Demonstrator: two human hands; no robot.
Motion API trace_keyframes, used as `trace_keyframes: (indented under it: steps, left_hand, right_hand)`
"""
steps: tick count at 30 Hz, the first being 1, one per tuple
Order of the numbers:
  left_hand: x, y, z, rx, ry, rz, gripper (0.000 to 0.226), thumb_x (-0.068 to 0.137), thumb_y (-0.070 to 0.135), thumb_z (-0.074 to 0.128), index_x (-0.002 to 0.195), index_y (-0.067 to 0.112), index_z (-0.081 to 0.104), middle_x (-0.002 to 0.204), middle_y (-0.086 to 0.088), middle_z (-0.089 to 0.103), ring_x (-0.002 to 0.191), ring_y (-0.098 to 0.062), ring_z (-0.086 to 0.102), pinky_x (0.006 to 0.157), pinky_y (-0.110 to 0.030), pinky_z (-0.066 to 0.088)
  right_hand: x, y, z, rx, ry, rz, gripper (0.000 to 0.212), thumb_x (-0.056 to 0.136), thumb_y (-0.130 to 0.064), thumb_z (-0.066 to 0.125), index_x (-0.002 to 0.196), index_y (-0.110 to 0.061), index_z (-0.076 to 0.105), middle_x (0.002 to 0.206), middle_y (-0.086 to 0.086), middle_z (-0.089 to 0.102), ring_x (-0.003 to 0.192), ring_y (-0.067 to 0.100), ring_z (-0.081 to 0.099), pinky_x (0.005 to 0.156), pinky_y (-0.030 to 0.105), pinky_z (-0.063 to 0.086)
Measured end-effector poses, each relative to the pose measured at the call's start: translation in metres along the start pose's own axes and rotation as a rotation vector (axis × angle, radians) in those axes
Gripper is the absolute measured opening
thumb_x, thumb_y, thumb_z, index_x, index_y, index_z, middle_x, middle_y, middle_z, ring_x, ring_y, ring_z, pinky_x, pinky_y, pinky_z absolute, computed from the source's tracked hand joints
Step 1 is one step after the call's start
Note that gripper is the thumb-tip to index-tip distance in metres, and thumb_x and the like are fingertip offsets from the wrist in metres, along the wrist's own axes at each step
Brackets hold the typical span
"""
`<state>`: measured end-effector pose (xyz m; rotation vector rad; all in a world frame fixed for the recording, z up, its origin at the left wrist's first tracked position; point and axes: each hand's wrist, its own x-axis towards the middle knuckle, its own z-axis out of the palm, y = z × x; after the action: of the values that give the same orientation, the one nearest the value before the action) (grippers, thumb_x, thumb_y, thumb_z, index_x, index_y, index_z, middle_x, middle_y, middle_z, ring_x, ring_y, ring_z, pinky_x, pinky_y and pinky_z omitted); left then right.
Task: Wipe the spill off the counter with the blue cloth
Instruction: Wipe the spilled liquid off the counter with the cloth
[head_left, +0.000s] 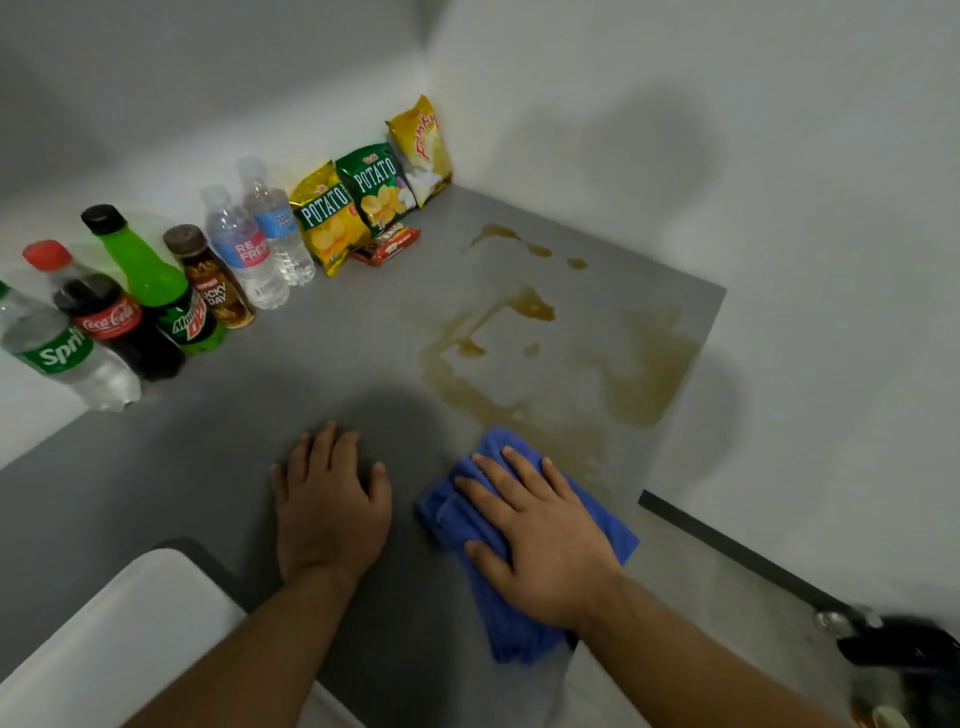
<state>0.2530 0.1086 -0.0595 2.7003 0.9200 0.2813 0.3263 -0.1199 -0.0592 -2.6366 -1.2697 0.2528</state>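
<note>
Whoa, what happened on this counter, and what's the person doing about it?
A brownish spill is spread across the grey counter. The person's right hand presses flat on a blue cloth at the near edge of the spill, while the left hand rests flat on the bare counter beside it. Much of the spill is still there, smeared toward the wall. Drink bottles and snack bags line the back wall, clear of the mess.

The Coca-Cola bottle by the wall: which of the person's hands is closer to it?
Left. The left hand lies flat on the bare counter, below and right of the Coca-Cola bottle. The right hand is farther right, pressing the blue cloth beside the spill.
</note>
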Motion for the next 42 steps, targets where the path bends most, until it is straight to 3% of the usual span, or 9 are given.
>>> trace_keyframes:
  steps: [5, 10, 13, 18, 25, 32, 37, 39, 42]
  left_hand:
    - [0.0, -0.001, 0.002, 0.008, 0.008, 0.013, 0.057, 0.09, 0.042, 0.044, 0.137, 0.011, 0.056, 0.152, -0.015, 0.049, 0.145, -0.039, 0.036, 0.12, -0.064, 0.023]
    - [-0.001, -0.002, 0.001, 0.017, -0.011, 0.013, 0.055, 0.095, 0.041, 0.049, 0.141, 0.012, 0.053, 0.156, -0.013, 0.045, 0.148, -0.038, 0.031, 0.122, -0.063, 0.02]
    - [-0.001, 0.0, 0.003, 0.036, -0.001, 0.018, 0.052, 0.093, 0.038, 0.059, 0.138, 0.012, 0.055, 0.155, -0.013, 0.046, 0.147, -0.038, 0.032, 0.12, -0.064, 0.022]
    - [0.0, 0.002, 0.003, 0.067, -0.007, 0.023, 0.056, 0.091, 0.045, 0.052, 0.137, 0.012, 0.055, 0.154, -0.013, 0.046, 0.146, -0.038, 0.034, 0.119, -0.064, 0.024]
    - [-0.001, 0.002, 0.001, 0.064, -0.032, 0.031, 0.054, 0.095, 0.043, 0.056, 0.14, 0.012, 0.052, 0.157, -0.011, 0.042, 0.148, -0.034, 0.031, 0.121, -0.062, 0.022]
    - [-0.003, 0.026, 0.001, 0.052, -0.043, 0.152, 0.062, 0.091, 0.05, 0.045, 0.139, 0.012, 0.055, 0.157, -0.012, 0.042, 0.147, -0.034, 0.034, 0.123, -0.06, 0.02]
    - [-0.008, 0.043, 0.008, 0.014, -0.057, 0.096, 0.057, 0.096, 0.045, 0.053, 0.143, 0.013, 0.052, 0.161, -0.009, 0.039, 0.15, -0.031, 0.031, 0.124, -0.057, 0.018]
    - [-0.009, 0.042, 0.009, 0.031, -0.061, 0.091, 0.061, 0.094, 0.049, 0.046, 0.143, 0.014, 0.051, 0.161, -0.009, 0.04, 0.15, -0.03, 0.031, 0.125, -0.055, 0.017]
    - [-0.009, 0.041, 0.008, 0.032, -0.059, 0.104, 0.067, 0.09, 0.053, 0.041, 0.143, 0.014, 0.052, 0.16, -0.009, 0.041, 0.149, -0.03, 0.033, 0.126, -0.054, 0.017]
  right_hand:
    - [-0.006, -0.037, 0.012, 0.045, 0.015, 0.007, 0.071, 0.099, -0.064, 0.032, 0.164, -0.036, 0.021, 0.174, -0.007, 0.006, 0.159, 0.027, -0.012, 0.126, 0.055, -0.007]
    - [-0.049, -0.018, 0.021, 0.051, -0.01, -0.144, 0.069, 0.098, -0.064, 0.04, 0.161, -0.041, 0.025, 0.173, -0.014, 0.011, 0.16, 0.017, -0.007, 0.126, 0.051, -0.004]
    - [-0.046, 0.009, 0.011, 0.015, 0.013, -0.069, 0.067, 0.1, -0.066, 0.034, 0.162, -0.042, 0.023, 0.173, -0.014, 0.01, 0.16, 0.018, -0.005, 0.127, 0.053, 0.0]
    - [-0.006, 0.004, 0.003, -0.017, 0.0, 0.096, 0.072, 0.101, -0.068, 0.019, 0.165, -0.036, 0.012, 0.174, -0.008, -0.002, 0.157, 0.024, -0.021, 0.125, 0.057, -0.008]
    - [-0.048, 0.037, 0.006, 0.003, -0.002, -0.094, 0.065, 0.103, -0.066, 0.028, 0.163, -0.041, 0.021, 0.173, -0.013, 0.008, 0.159, 0.015, -0.011, 0.127, 0.05, -0.006]
    - [0.001, 0.04, -0.007, -0.061, -0.014, 0.14, 0.073, 0.099, -0.07, 0.016, 0.165, -0.039, 0.01, 0.174, -0.007, -0.002, 0.158, 0.028, -0.016, 0.124, 0.058, -0.01]
    - [-0.02, 0.035, 0.002, 0.002, -0.007, -0.033, 0.069, 0.101, -0.068, 0.025, 0.164, -0.041, 0.016, 0.174, -0.012, 0.003, 0.158, 0.022, -0.016, 0.126, 0.055, -0.009]
    - [-0.032, 0.054, 0.001, -0.002, -0.011, -0.077, 0.067, 0.102, -0.068, 0.028, 0.163, -0.042, 0.018, 0.173, -0.014, 0.005, 0.159, 0.017, -0.013, 0.127, 0.052, -0.007]
    - [-0.026, 0.082, -0.01, -0.051, -0.001, -0.011, 0.068, 0.102, -0.07, 0.024, 0.163, -0.043, 0.016, 0.173, -0.014, 0.004, 0.159, 0.018, -0.01, 0.127, 0.055, 0.0]
